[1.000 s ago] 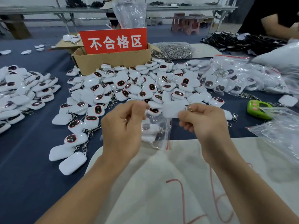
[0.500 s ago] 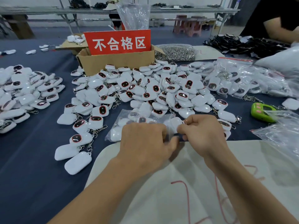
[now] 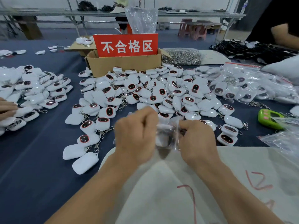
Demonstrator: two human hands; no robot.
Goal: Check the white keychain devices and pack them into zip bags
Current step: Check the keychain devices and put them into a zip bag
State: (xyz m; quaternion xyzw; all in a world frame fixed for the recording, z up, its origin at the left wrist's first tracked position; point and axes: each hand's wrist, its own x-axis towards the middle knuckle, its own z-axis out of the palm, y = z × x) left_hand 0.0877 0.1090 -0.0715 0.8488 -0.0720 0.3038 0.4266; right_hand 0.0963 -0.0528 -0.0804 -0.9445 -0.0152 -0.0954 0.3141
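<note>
Clear-film zip bag (image 3: 168, 136) held between both hands, just nearer than pile of white keychain devices (image 3: 153, 92). Grip: left hand (image 3: 135, 135) curled on bag's left side, right hand (image 3: 197, 139) curled on right; blur hides exact pinch. Bag judged light, limp, slick: take at seal strip. Devices: hard shells, clips may snag film. Free room: white cloth (image 3: 174, 183) toward body; loose devices crowd both flanks.

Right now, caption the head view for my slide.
Left hand and right hand grip a zip bag before a pile of white keychain devices and a cardboard box.
</note>
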